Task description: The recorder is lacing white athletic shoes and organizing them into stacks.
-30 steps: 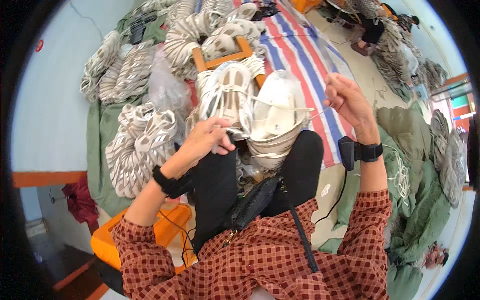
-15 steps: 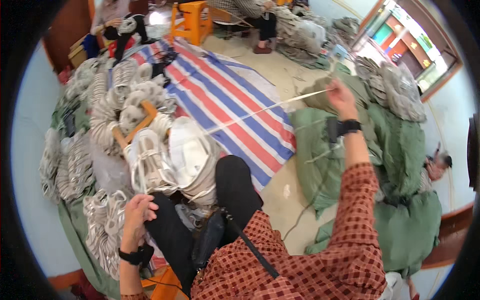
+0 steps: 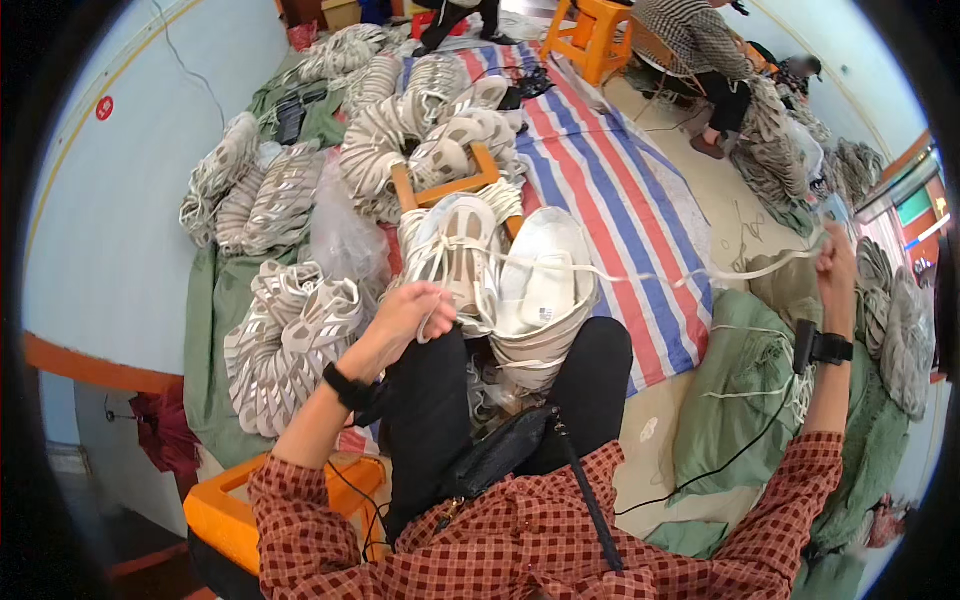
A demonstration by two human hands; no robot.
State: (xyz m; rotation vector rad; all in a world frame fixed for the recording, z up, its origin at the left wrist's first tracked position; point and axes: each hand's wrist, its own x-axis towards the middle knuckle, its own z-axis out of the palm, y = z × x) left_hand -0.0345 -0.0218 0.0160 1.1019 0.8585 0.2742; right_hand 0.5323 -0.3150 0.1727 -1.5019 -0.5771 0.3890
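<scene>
Two pale shoe uppers stand side by side at my knees: a laced beige-and-white upper [image 3: 462, 255] on the left and a white, wide-mouthed one [image 3: 545, 265] on the right. From the laced upper, a long off-white shoelace [image 3: 640, 277] runs in a loose wave across to my right hand [image 3: 836, 265], raised far to the right with its fingers closed on the end. My left hand [image 3: 412, 315] is beside the laced upper, fingers curled on a hanging part of the lace; its fingertips are partly hidden.
Bundled shoe uppers [image 3: 295, 345] lie left and ahead, around an orange wooden frame [image 3: 455, 180]. A striped sheet [image 3: 610, 190] covers the floor ahead. Green sacks [image 3: 735, 400] stand on the right. An orange stool [image 3: 225, 510] is at my left, another person [image 3: 690, 45] sits far off.
My view has turned, shifting the scene rightward in the picture. The lace, nearly straight before, now sags in waves. My right hand is farther right from the shoes; my left is closer to the laced upper.
</scene>
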